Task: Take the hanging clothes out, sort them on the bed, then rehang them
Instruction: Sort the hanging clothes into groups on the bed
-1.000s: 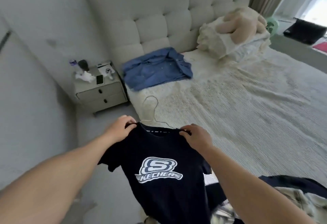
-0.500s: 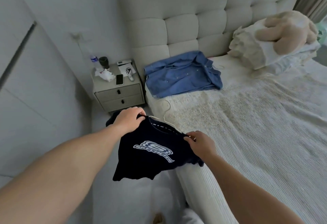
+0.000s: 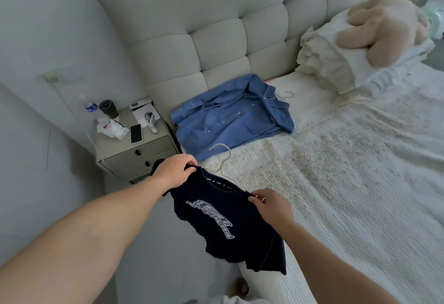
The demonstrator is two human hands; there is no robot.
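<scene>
bed (image 3: 348, 159) | navy T-shirt (image 3: 228, 226) gripped between left hand (image 3: 174, 174), right hand (image 3: 272, 204)

Bed (image 3: 348, 183) surface right of the hands is open across its middle and far side. Head end is blocked: blue shirt (image 3: 230, 116) is laid flat by the headboard (image 3: 216, 39), pillows (image 3: 336, 63) with a plush toy (image 3: 384, 27) are stacked at the right. A white hanger (image 3: 222, 157) lies between the shirt and the held dark T-shirt (image 3: 228, 219). Left of the bed, the nightstand (image 3: 139, 154) top is cluttered: bottle, cup, phone, tissues. A narrow floor strip is left between wall and bed.
</scene>
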